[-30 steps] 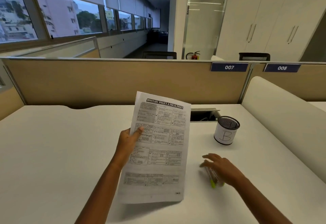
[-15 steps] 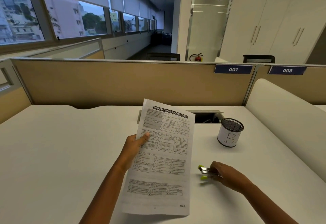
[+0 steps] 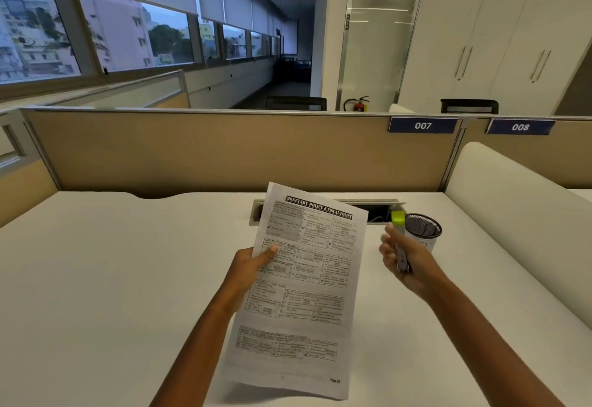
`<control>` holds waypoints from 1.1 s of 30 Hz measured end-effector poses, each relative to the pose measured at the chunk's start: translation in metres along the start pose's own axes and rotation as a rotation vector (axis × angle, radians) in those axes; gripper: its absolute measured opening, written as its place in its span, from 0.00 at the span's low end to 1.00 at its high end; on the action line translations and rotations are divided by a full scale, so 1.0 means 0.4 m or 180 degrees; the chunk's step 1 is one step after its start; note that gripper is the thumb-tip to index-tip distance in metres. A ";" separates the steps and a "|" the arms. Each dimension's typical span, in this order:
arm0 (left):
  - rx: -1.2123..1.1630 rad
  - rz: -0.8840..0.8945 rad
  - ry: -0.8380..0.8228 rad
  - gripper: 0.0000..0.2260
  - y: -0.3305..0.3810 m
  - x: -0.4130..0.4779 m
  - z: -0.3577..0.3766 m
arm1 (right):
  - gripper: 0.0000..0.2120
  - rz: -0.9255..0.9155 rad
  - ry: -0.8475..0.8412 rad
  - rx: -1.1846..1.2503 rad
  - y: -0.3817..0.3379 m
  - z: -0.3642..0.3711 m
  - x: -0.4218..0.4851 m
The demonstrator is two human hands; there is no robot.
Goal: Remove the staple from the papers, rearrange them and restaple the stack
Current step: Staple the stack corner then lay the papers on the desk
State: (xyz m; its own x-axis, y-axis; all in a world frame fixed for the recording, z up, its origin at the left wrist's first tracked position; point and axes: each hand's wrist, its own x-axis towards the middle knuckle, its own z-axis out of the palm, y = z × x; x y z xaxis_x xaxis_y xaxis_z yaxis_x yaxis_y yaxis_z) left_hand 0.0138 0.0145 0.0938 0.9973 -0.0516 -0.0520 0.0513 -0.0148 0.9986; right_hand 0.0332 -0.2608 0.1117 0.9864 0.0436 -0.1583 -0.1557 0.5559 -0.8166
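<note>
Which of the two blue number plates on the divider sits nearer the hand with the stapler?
The plate reading 007. It is roughly above the right hand holding the stapler; plate 008 sits further right.
</note>
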 end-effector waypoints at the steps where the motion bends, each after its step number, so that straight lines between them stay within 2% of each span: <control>1: 0.0030 0.0016 -0.0003 0.06 0.001 -0.001 0.004 | 0.07 -0.0025 -0.0136 -0.0127 -0.027 0.030 -0.004; 3: 0.0106 0.0056 -0.0039 0.06 0.004 -0.004 0.015 | 0.05 -0.0230 -0.0415 -0.0592 -0.077 0.094 -0.014; 6: 0.0215 0.0138 -0.0125 0.06 0.012 -0.008 0.033 | 0.12 -0.0741 -0.0729 -0.1883 -0.125 0.193 -0.031; 11: 0.0372 0.0353 -0.0199 0.05 0.028 -0.013 0.070 | 0.23 -0.1353 -0.0732 -0.3478 -0.116 0.303 -0.027; 13: 0.0366 0.0428 -0.0216 0.04 0.035 -0.015 0.080 | 0.18 -0.1653 -0.0705 -0.3809 -0.106 0.317 -0.017; 17: 0.0586 0.0534 -0.0196 0.03 0.048 -0.019 0.083 | 0.22 -0.1799 -0.0664 -0.3688 -0.096 0.322 -0.001; 20: 0.0598 0.0841 -0.0070 0.05 0.075 -0.013 0.084 | 0.23 -0.1724 -0.0735 -0.3664 -0.091 0.322 0.000; 24: 0.0302 0.1333 0.0529 0.07 0.133 0.009 0.107 | 0.19 -0.1705 -0.0812 -0.3715 -0.084 0.324 0.005; 27: 0.0401 0.1525 0.0955 0.09 0.148 0.026 0.123 | 0.16 -0.1739 -0.0750 -0.3791 -0.081 0.330 0.010; 30: 0.0613 0.1693 0.1192 0.11 0.143 0.040 0.128 | 0.11 -0.1489 -0.0549 -0.3453 -0.081 0.329 0.013; 33: 0.0741 0.1627 0.1306 0.11 0.132 0.049 0.126 | 0.12 -0.0897 -0.0349 -0.2683 -0.100 0.319 0.016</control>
State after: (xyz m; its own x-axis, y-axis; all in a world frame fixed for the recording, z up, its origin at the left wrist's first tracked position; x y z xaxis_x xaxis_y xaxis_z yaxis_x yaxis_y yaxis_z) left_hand 0.0334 -0.0377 0.1449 0.8348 0.2719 0.4787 -0.3969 -0.3052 0.8656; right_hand 0.0525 -0.1769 0.2142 0.9866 0.1009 0.1285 0.1491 -0.2347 -0.9606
